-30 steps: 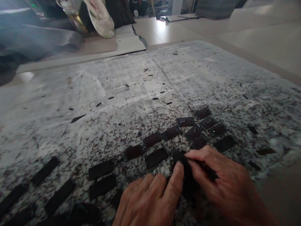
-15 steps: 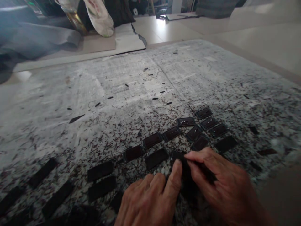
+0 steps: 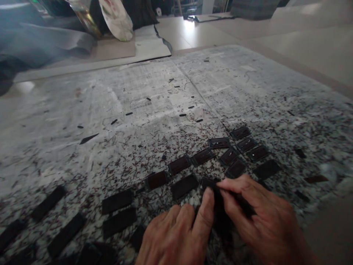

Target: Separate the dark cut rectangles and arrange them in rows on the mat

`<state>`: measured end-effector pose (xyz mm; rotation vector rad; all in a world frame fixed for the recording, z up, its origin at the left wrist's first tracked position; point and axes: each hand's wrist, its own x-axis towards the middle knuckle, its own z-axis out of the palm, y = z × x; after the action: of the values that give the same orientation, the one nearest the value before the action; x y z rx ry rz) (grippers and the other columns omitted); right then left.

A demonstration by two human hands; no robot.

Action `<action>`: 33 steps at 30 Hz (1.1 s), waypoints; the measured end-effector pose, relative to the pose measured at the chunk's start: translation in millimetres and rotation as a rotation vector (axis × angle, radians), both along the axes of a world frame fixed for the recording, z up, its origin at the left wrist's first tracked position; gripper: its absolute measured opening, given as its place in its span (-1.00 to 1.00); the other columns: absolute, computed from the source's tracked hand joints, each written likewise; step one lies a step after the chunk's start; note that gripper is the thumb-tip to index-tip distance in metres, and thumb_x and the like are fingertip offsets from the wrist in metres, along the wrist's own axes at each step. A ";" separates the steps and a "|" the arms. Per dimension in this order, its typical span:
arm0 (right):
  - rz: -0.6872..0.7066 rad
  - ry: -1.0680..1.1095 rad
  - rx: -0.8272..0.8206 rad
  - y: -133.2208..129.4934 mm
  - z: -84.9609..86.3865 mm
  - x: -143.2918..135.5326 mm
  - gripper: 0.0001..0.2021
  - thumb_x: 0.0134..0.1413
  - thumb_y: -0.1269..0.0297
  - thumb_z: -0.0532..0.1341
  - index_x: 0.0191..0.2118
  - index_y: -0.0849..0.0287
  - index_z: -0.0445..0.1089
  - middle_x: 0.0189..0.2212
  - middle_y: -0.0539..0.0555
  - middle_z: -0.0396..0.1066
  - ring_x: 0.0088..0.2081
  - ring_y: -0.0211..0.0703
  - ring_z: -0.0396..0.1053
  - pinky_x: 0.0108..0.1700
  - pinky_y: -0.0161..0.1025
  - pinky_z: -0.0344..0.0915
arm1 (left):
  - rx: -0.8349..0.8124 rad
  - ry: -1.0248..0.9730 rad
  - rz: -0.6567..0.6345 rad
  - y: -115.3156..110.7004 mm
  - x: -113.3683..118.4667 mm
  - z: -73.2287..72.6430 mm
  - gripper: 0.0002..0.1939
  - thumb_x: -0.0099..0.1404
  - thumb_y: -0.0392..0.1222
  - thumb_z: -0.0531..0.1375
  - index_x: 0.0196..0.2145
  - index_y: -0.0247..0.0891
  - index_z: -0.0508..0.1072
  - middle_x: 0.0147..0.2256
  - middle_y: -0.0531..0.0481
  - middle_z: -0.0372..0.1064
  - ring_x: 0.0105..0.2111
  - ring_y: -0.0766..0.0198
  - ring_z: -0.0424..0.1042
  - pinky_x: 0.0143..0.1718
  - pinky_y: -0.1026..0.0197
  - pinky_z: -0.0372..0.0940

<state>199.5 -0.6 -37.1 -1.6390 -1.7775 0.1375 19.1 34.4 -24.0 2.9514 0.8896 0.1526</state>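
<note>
Near the bottom centre, my left hand (image 3: 176, 230) is closed, its fingers bent and one fingertip pressed on a small dark rectangular piece (image 3: 209, 182). Beside it, my right hand (image 3: 256, 213) pinches at the right edge of that piece between thumb and forefinger; the exact bit in the pinch is too dark to make out. Just to the left of the piece lies a plain black rectangle (image 3: 184, 186). Above my hands runs a row of black-rimmed pieces with brownish centres, among them one patch (image 3: 179, 164) and another patch (image 3: 235, 168). Shadow hides what is under my palms.
Thin dark scraps litter the pale work surface (image 3: 104, 92). More black rectangles, such as one piece (image 3: 66, 235), lie at the lower left. Light sheets (image 3: 150, 44), dark cloth (image 3: 49, 44) and a pale patterned object (image 3: 117, 18) sit at the back.
Both hands stay nearly in place, with the fingertips still on the dark piece. The view has shifted very slightly; nothing else visibly moves.
</note>
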 end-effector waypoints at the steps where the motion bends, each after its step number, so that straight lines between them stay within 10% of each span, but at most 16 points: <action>1: 0.000 -0.001 0.002 0.0 0.2 -0.1 -0.86 0.12 0.46 0.08 -0.27 0.16 0.35 -0.43 -0.01 0.45 -0.41 -0.25 0.43 -0.30 -0.34 0.34 | -0.007 -0.006 -0.006 0.2 -0.6 -0.8 -0.36 0.11 -0.39 0.11 0.16 -0.37 0.04 -0.49 0.14 0.36 -0.56 0.33 0.39 -0.61 0.31 0.26; 33: 0.091 0.025 -0.130 0.6 6.7 6.5 -0.84 0.09 0.47 0.09 -0.26 0.13 0.37 -0.43 -0.01 0.43 -0.41 -0.23 0.42 -0.35 -0.32 0.34 | -0.056 -0.006 -0.015 3.1 -14.3 -4.9 -0.50 0.22 -0.43 -0.05 0.12 -0.33 0.07 -0.46 0.16 0.35 -0.52 0.36 0.42 -0.56 0.32 0.31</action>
<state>206.0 -0.1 -30.4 -1.6391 -1.8581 0.3199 4.8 37.5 -28.9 2.9039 0.8562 0.1341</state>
